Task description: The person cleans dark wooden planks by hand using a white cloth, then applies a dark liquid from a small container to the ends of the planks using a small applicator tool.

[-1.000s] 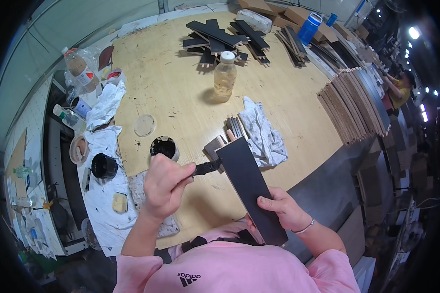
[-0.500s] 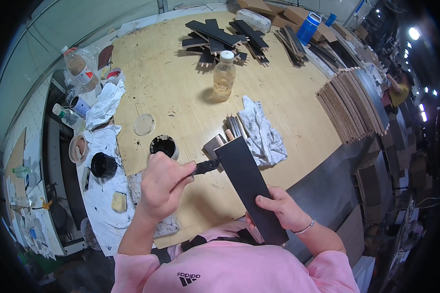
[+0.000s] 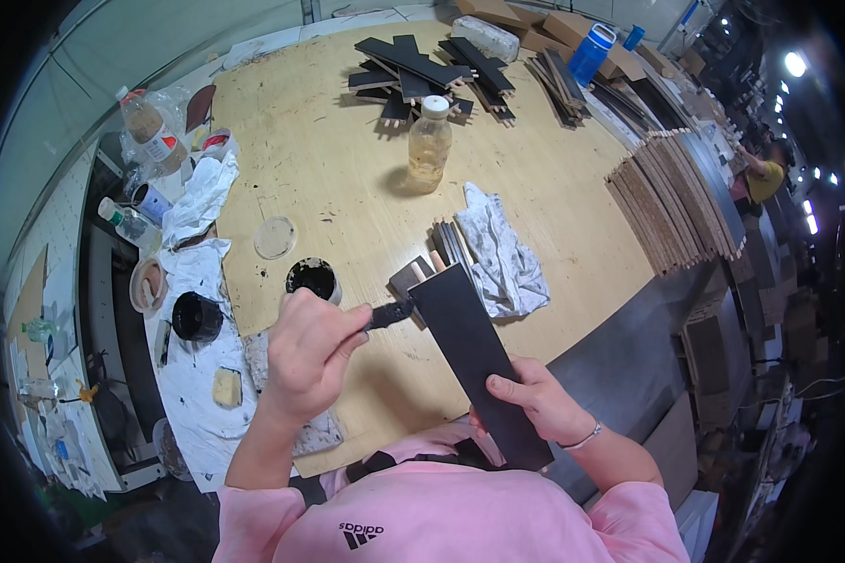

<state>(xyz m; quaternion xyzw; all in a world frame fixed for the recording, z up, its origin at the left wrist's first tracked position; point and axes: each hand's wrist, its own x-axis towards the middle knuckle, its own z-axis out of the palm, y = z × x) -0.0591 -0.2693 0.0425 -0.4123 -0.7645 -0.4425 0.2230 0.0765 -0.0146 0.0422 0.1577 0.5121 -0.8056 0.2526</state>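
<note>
My left hand (image 3: pixel 312 349) is closed around a black-coated brush (image 3: pixel 391 314), whose tip is at the upper left edge of a long black board (image 3: pixel 479 361). Two wooden dowels stick out of that board's far end. Its lower part is gripped by my right hand (image 3: pixel 530 399), thumb on the face and fingers behind the edge. Just beyond my left hand stands an open tub of black paint (image 3: pixel 314 279). Behind the held board lie more dark boards (image 3: pixel 451 242), partly hidden, beside a stained white cloth (image 3: pixel 500 253).
A clear bottle with yellowish liquid (image 3: pixel 429 145) stands mid-table. Black boards with dowels (image 3: pixel 413 70) are piled at the back. At left, a paint-stained cloth (image 3: pixel 197 366) carries a black cup (image 3: pixel 197 317) and a sponge (image 3: pixel 226 387). Panels (image 3: pixel 676 202) are stacked at right; a person (image 3: pixel 763 178) stands beyond.
The brush and my left hand have shifted very slightly left. The board in my right hand has moved only a little, and my grip on both is the same.
</note>
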